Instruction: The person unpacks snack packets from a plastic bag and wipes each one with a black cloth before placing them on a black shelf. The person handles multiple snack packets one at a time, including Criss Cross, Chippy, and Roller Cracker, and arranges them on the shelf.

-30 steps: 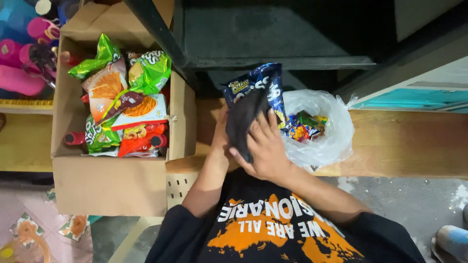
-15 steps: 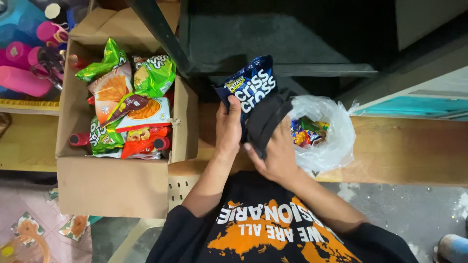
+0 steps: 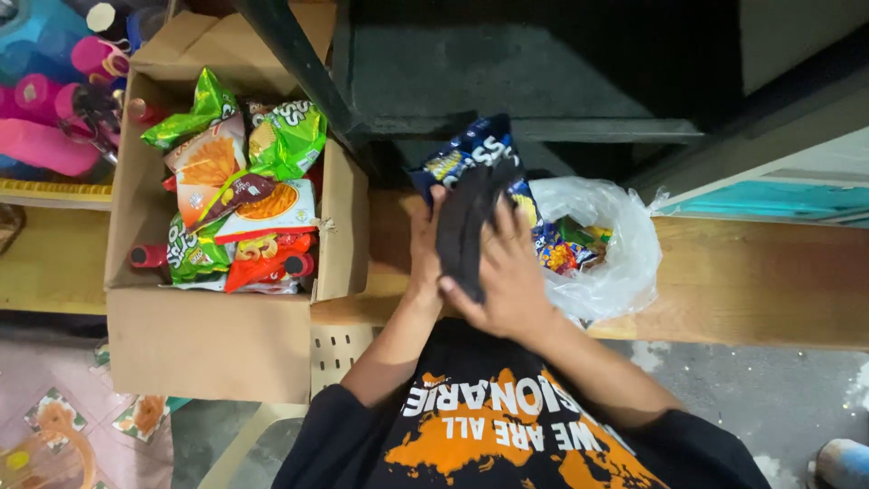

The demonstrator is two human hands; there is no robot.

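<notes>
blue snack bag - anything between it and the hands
Yes: a dark cloth lies over the front of the blue snack bag, under the right hand. The left hand is at the bag's left edge; whether it touches the bag or the cloth cannot be told.

Blue snack bag [image 3: 471,149] half hidden behind dark cloth [image 3: 466,226].
</notes>
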